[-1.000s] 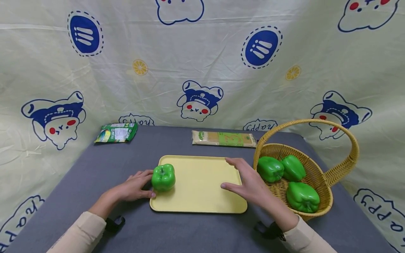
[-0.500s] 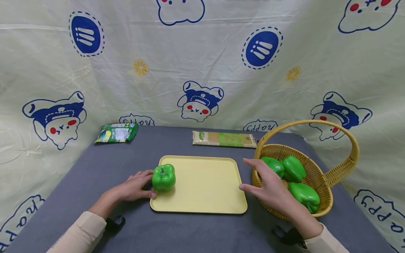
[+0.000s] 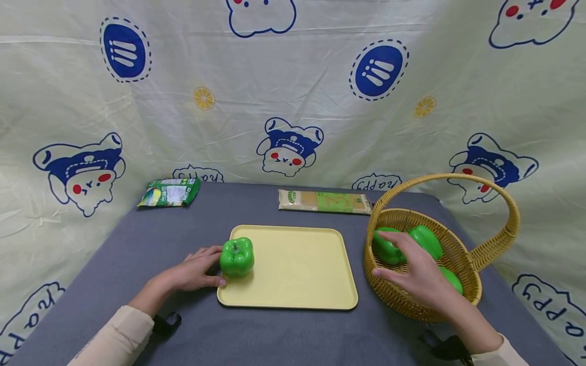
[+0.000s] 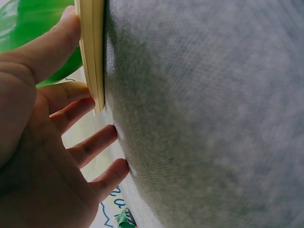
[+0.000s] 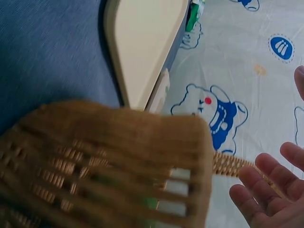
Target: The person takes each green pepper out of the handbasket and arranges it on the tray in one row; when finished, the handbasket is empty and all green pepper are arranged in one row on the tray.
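A green packet point(image 3: 169, 191) lies at the far left corner of the tabletop point(image 3: 284, 335), and a flat rice pack point(image 3: 324, 201) at the middle of the far edge. The yellow tray point(image 3: 293, 284) sits centrally; a green pepper point(image 3: 236, 256) stands on its left edge, the left hand point(image 3: 194, 269) cupping it with relaxed fingers. At the right edge, the wicker basket point(image 3: 462, 300) holds more peppers point(image 3: 428, 240), partly hidden by the right hand point(image 3: 418, 277), spread open over them. That hand was above the tray a second ago and has crossed the basket's rim; the left hand has not moved.
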{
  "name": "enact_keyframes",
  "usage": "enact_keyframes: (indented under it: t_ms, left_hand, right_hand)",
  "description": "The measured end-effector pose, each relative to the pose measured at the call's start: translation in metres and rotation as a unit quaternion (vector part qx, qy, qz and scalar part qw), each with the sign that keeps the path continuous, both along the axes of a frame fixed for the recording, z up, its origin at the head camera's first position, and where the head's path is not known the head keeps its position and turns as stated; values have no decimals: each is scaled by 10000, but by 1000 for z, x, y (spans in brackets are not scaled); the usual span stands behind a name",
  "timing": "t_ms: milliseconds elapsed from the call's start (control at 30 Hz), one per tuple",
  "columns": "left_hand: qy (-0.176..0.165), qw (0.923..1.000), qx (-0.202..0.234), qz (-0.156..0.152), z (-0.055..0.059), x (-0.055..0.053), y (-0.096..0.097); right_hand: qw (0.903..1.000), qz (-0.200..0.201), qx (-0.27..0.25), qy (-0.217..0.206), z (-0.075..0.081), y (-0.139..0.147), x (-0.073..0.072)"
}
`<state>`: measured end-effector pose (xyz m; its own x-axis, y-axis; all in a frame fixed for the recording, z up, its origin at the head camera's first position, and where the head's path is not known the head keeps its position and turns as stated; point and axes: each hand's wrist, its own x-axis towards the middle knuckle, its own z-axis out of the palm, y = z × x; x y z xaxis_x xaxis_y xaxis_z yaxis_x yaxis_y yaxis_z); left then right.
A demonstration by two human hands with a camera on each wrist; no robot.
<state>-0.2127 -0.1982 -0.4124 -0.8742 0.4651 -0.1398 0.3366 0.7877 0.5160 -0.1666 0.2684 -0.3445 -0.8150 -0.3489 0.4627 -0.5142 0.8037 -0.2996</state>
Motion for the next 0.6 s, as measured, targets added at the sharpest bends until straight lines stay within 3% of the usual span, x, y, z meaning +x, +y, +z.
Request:
enact_keyframes:
  t_ms: [133, 600]
  left_hand:
    - [-3, 10000, 27, -39, 1, 1, 0]
    - [-6, 10000, 35, -24, -1, 1, 0]
  right_hand:
    - [9998, -128, 90, 87, 2, 10, 3]
    - [9986, -333, -2, -399, -1, 46, 5]
